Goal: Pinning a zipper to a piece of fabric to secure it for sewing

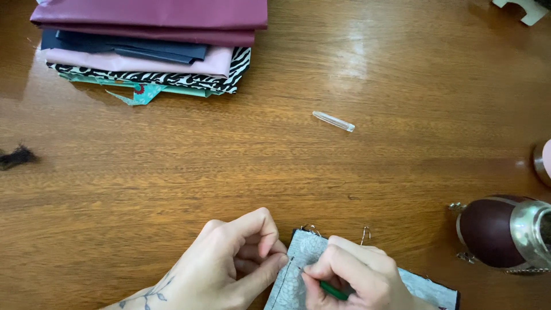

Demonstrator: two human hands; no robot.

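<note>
On the desk (172, 172), the left hand (235, 258) pinches the grey fabric piece's (301, 258) edge while the right hand's (353, 275) grip closes on a green-handled tool (333, 291).

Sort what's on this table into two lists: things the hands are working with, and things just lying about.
In use:
left hand, pinching the fabric edge
right hand, holding a green-handled tool
grey patterned fabric piece

Lying about:
stack of folded fabrics
clear plastic tube
dark tuft
maroon and metal vessel

Left hand (235, 261) pins grey fabric (301, 270); right hand (353, 275) grips green tool (333, 291)
</note>
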